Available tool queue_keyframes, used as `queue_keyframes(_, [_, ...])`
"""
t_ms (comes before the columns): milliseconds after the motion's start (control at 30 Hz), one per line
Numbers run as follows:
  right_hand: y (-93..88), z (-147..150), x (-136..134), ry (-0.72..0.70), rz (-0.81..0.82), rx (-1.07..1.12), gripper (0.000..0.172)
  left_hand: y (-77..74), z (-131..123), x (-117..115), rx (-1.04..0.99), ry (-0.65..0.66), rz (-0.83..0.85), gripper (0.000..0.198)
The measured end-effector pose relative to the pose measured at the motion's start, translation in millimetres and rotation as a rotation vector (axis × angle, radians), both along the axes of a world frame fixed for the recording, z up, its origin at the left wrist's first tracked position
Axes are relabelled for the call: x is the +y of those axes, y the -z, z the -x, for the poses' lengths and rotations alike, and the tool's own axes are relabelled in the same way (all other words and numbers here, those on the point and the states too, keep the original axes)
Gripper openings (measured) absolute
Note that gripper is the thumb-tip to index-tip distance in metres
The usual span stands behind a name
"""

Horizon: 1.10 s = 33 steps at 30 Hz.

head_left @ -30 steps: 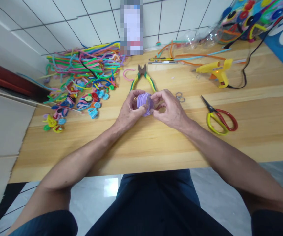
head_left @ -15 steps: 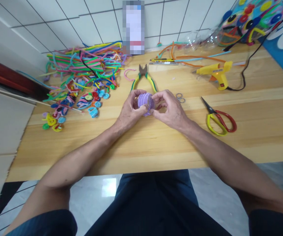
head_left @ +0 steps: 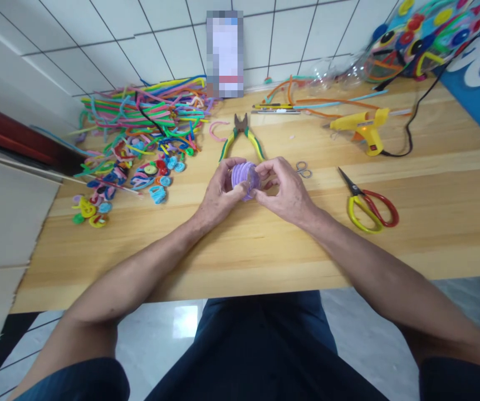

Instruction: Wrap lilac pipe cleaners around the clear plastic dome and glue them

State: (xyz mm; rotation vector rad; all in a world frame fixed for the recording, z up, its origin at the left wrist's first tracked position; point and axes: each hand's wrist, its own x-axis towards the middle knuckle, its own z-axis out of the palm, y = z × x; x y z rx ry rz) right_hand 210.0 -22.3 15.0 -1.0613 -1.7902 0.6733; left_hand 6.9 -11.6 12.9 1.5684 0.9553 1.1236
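A purple coil of fuzzy pipe cleaner [head_left: 243,177] is held up between both hands over the table. It seems to be wound round something clear, mostly hidden. My left hand [head_left: 219,192] wraps the coil from the left, its thumb pressed on the front. From the other side, my right hand [head_left: 285,186] pinches the coil's right edge with thumb and fingertips. Just beyond the hands lie pliers [head_left: 242,133] with green and yellow handles. Small scissors [head_left: 304,170] rest close to my right hand.
Many coloured pipe cleaners [head_left: 148,111] and small button-like pieces [head_left: 158,194] cover the left side. To the right lie red-and-yellow-handled scissors [head_left: 372,209] and a corded yellow glue gun [head_left: 365,131]. A phone [head_left: 225,55] leans on the tiled wall. A decorated clear bottle [head_left: 407,47] lies at back right.
Both hands keep hold of the purple coil, with only slight finger movement. The whole view has shifted a little, so the table items sit slightly lower in the picture.
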Motion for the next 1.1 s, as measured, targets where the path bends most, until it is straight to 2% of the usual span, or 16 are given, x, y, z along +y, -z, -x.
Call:
queue_keyframes(400, [0.7,3.1,-1.9,0.014,-0.018,0.009,0.037,1.7,6.5,-3.0,0.053,0.033,-0.014,0.057])
queue_keyframes(733, [0.8,4.3,-4.5,0.010,-0.024,0.003,0.038,1.4,1.7,-2.3,0.001,0.021,0.008,0.055])
queue_keyframes(1100, [5.7,4.6,-6.5,0.007,-0.103,-0.010,0.043,-2.2,1.3,-4.3,-0.070,0.052,0.065,0.051])
